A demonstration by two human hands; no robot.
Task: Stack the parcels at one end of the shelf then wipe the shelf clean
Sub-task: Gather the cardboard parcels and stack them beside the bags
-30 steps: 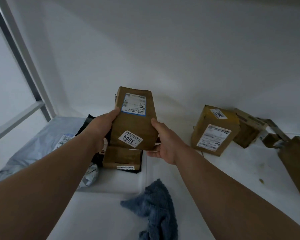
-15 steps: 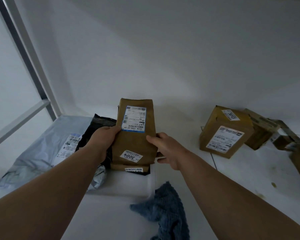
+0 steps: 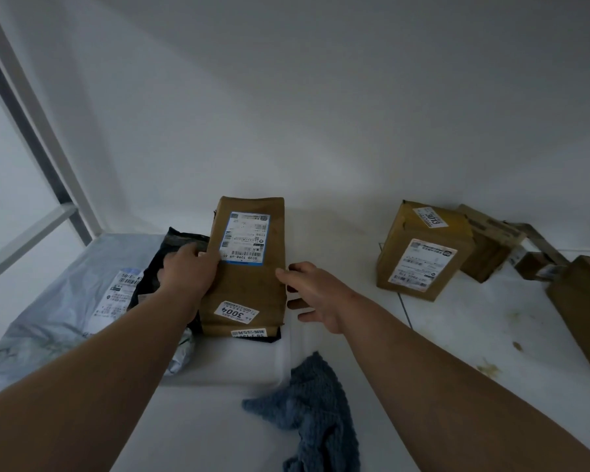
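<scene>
I see the brown paper parcel [image 3: 246, 267] lying flat on top of the stack at the left end of the shelf [image 3: 457, 335], its near sticker reading "3004" upside down and its larger blue-edged label showing a barcode and a line like "502D T098-69"; the finer print is too small for me to read. My left hand [image 3: 188, 270] rests against the parcel's left edge with fingers curled onto it, though I cannot tell how firmly it grips. My right hand [image 3: 315, 294] hovers just off the parcel's right edge, fingers spread and loose, holding nothing. Under the parcel I see only the front strip of another brown parcel [image 3: 249, 333] with a partly covered label, then a black mailer bag [image 3: 171, 253] mostly hidden by my arm, and a grey mailer bag [image 3: 65, 301] whose label begins "501E". A blue cloth [image 3: 307, 413] lies crumpled on the shelf near me, cut off at the bottom edge. Well apart to the right stands a cardboard box [image 3: 423, 250] tagged "3013", with more boxes [image 3: 491, 247] behind it, one cropped by the frame.
</scene>
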